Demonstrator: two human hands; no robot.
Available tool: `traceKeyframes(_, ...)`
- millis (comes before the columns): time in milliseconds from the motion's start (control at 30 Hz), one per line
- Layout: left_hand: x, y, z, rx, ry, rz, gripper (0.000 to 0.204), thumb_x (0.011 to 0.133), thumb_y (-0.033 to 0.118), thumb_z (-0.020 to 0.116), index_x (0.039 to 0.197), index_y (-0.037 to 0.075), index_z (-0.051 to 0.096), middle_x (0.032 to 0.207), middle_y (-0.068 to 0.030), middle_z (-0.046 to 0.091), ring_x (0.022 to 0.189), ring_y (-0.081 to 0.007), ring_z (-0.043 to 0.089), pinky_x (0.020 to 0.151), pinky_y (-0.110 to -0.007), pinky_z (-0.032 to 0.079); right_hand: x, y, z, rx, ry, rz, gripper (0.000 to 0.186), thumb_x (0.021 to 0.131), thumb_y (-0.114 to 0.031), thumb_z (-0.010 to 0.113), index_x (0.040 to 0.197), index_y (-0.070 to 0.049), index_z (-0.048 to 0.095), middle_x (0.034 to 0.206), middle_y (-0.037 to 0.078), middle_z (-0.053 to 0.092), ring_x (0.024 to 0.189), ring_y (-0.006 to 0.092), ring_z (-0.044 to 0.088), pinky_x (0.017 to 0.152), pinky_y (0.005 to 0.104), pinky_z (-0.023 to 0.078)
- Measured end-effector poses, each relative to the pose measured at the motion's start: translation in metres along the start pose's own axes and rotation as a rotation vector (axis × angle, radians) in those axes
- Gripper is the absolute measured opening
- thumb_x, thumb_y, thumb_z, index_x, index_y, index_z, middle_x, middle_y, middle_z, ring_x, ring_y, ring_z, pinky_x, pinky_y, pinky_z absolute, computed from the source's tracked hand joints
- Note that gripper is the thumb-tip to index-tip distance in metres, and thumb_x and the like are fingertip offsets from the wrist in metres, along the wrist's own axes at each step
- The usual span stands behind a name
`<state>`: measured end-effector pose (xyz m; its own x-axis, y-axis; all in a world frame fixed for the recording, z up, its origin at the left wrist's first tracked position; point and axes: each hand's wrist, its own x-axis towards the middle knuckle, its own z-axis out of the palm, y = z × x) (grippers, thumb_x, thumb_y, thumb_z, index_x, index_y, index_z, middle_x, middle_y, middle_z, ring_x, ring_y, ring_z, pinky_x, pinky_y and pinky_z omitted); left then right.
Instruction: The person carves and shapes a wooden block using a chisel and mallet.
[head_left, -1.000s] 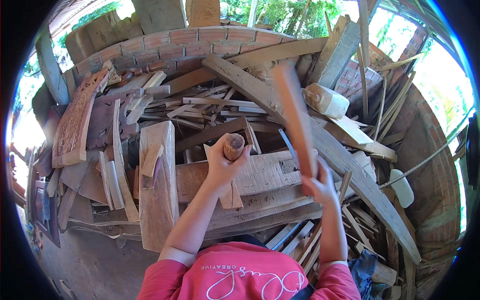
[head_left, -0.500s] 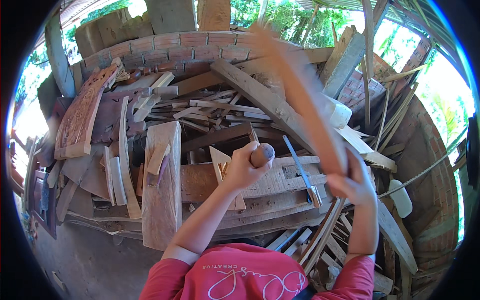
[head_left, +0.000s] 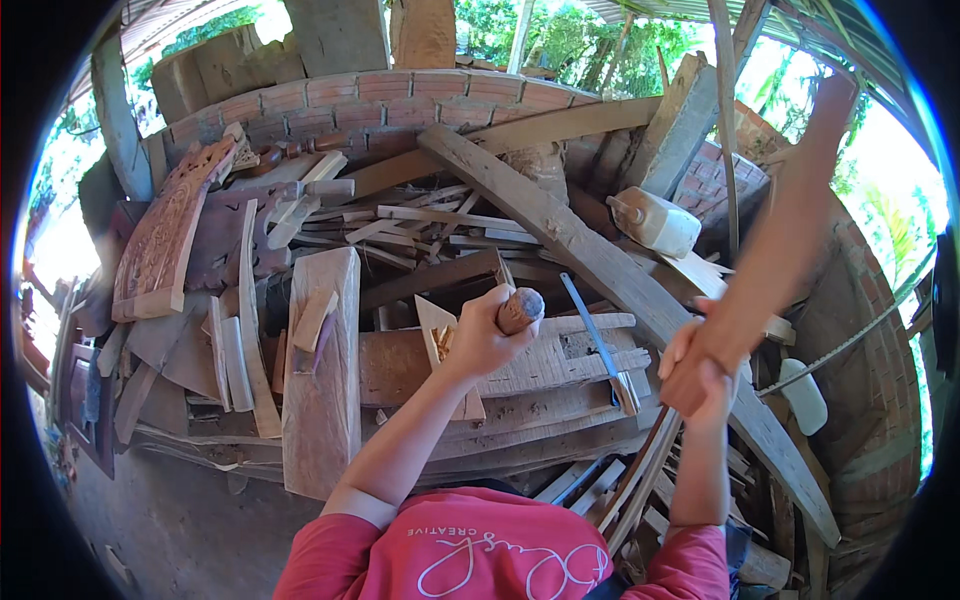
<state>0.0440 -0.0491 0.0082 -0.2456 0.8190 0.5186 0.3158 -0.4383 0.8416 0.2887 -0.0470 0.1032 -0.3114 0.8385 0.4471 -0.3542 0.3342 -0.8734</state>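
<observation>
your left hand: fisted tight round a stubby wooden handle, greyish end up, over the planks | your right hand: raised, wrapped round a long brown bat, kinda blurry, slanting up-right

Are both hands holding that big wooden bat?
No, only the right hand grips the wooden bat; the left hand holds a round-ended handle.
</observation>
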Motion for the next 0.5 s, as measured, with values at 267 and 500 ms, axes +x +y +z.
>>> traceKeyframes(267, -0.003, -0.002, -0.003, -0.041, -0.009, -0.044, 0.024, 0.066, 0.010, 0.072, 0.082, 0.002, 0.056, 0.072, -0.0114, 0.059, 0.063, -0.0157, 0.057, 0.059, -0.029, 0.044, -0.016, -0.003, 0.010, -0.841, -0.561, 0.348, 0.060, 0.066, -0.032, 0.070, 0.106, 0.007, 0.050, 0.088, 0.020, 0.059, 0.082, 0.0278, 0.059, 0.075, 0.0338, 0.045)
traceKeyframes(500, -0.003, 0.001, 0.004, -0.009, -0.029, -0.060, 0.018, 0.068, 0.006, 0.070, 0.079, 0.003, 0.056, 0.067, -0.0031, 0.056, 0.062, -0.0074, 0.048, 0.058, -0.023, 0.042, -0.029, 0.004, 0.007, -0.037, 0.047, 0.156, 0.059, 0.063, -0.015, 0.065, 0.115, 0.003, 0.043, 0.079, 0.008, 0.053, 0.066, 0.0154, 0.053, 0.060, 0.0288, 0.043)
